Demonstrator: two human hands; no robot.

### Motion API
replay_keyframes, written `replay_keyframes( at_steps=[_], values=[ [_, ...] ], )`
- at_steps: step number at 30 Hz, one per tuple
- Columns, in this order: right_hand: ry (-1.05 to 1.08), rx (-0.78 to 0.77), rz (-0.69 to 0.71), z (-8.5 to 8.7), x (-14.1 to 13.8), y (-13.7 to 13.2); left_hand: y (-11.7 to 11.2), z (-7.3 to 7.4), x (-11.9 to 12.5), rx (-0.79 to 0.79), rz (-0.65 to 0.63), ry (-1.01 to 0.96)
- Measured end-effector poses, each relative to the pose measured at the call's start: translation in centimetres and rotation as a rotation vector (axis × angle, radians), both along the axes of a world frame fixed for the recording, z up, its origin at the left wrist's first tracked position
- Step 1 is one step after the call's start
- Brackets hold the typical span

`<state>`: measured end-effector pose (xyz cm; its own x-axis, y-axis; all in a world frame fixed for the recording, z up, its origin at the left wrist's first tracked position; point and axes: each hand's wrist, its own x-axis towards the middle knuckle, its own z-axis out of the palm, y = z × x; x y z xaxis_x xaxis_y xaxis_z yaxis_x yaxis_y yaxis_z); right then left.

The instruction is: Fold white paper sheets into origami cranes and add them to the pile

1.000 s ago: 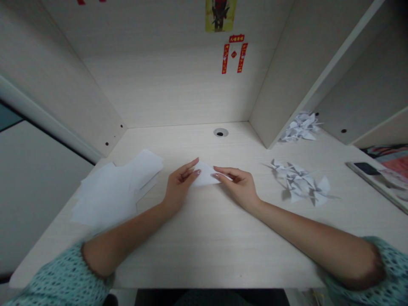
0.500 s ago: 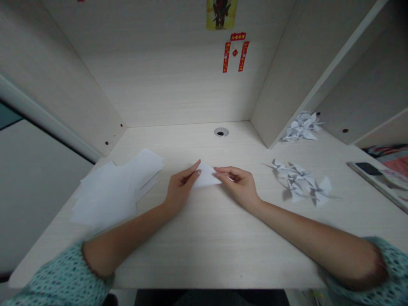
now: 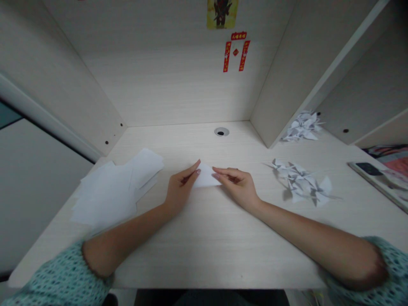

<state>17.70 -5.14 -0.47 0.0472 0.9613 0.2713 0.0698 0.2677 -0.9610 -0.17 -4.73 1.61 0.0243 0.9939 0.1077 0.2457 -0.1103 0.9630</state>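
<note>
A small folded white paper [image 3: 205, 176] lies flat on the pale wooden desk [image 3: 204, 246] in the middle. My left hand [image 3: 179, 188] rests at its left edge, index and middle fingertips pressing down on the paper, fingers drawn together. My right hand [image 3: 237, 185] sits at the paper's right edge, fingers pinched on that corner. Both forearms lie on the desk, sleeves in teal patterned cloth.
A loose stack of white sheets [image 3: 113, 189] lies at the left. Folded paper cranes [image 3: 299, 182] are heaped at the right, more cranes [image 3: 302, 126] farther back in a side compartment. A cable hole [image 3: 221, 131] is behind the paper. A tablet-like device [image 3: 379, 180] lies far right.
My right fingertips have slid slightly left along the paper's edge. The left hand and the paper have hardly moved.
</note>
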Motion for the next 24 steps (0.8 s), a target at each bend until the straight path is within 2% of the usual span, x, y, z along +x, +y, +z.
replay_keyframes(
  at_steps=[10, 20, 24],
  values=[
    [0.045, -0.090, 0.037, -0.06, -0.12, 0.01, -0.19, 0.23, 0.03, 0.046, -0.003, 0.020],
    [-0.120, 0.065, 0.123, -0.05, 0.03, -0.20, -0.30, -0.06, 0.14, 0.026, -0.044, 0.051],
    [-0.143, 0.078, 0.143, -0.02, 0.04, -0.19, -0.34, -0.08, 0.15, 0.033, -0.039, 0.035]
  ],
)
